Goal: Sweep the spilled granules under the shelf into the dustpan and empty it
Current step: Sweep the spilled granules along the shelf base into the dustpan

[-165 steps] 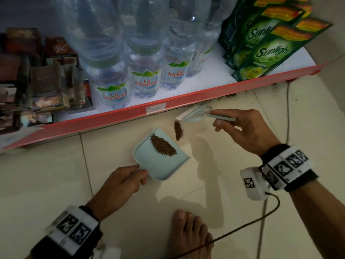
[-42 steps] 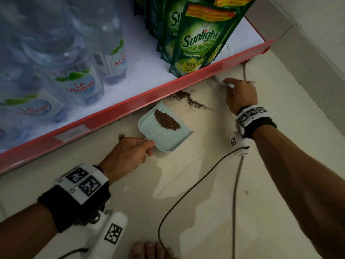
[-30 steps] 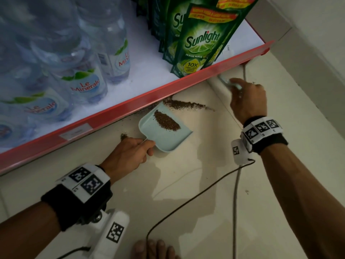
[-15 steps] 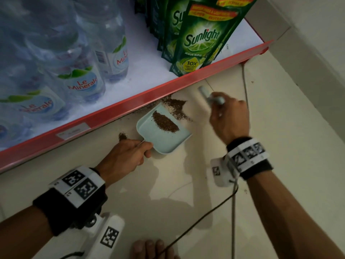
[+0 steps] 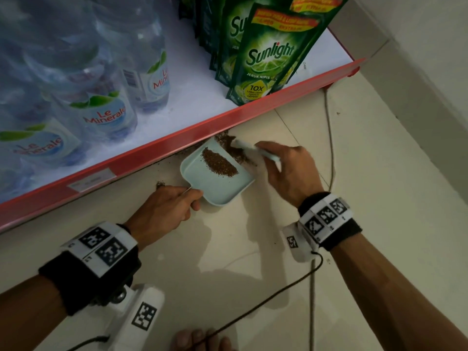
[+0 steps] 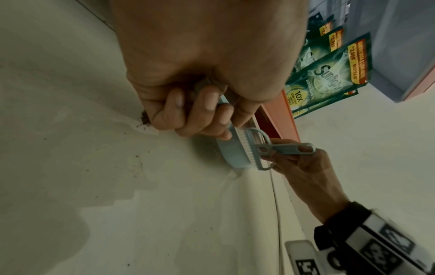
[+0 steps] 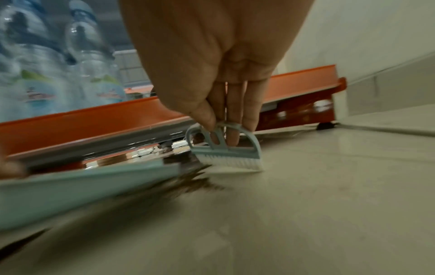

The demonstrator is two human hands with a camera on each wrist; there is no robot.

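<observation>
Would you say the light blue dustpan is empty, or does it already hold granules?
Not empty: the dustpan holds a brown heap of granules near its open lip, while more granules lie on the floor just outside it.

dustpan point(image 5: 215, 181): smooth matt pale-blue plastic | brush point(image 7: 227, 150): same plastic, white bristles below fingertips | granules point(image 5: 219, 163): coarse, brown | floor point(image 5: 253, 287): glossy tile | bottles point(image 5: 106, 107): clear plastic | pouches point(image 5: 268, 59): glossy film

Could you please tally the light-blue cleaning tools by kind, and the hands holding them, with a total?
dustpan: 1
brush: 1
hands: 2 (left hand gripping the dustpan, right hand holding the brush)
Total: 4
</observation>
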